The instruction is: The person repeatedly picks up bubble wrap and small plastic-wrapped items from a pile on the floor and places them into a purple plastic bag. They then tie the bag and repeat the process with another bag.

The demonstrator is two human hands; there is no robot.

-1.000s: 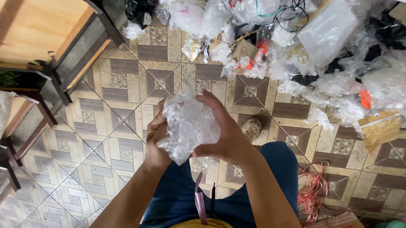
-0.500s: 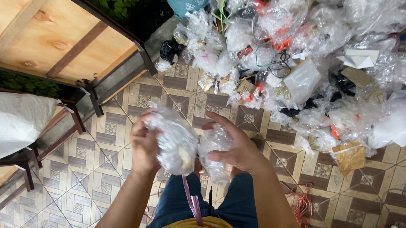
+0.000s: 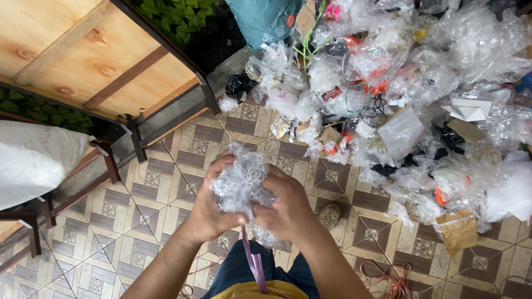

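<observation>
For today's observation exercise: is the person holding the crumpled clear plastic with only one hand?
No: both the left hand and the right hand grip the crumpled clear plastic.

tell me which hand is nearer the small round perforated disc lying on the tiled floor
Right. The right hand sits just left of the small round perforated disc, while the left hand is farther off, beyond the crumpled clear plastic wrap both grip.
</observation>
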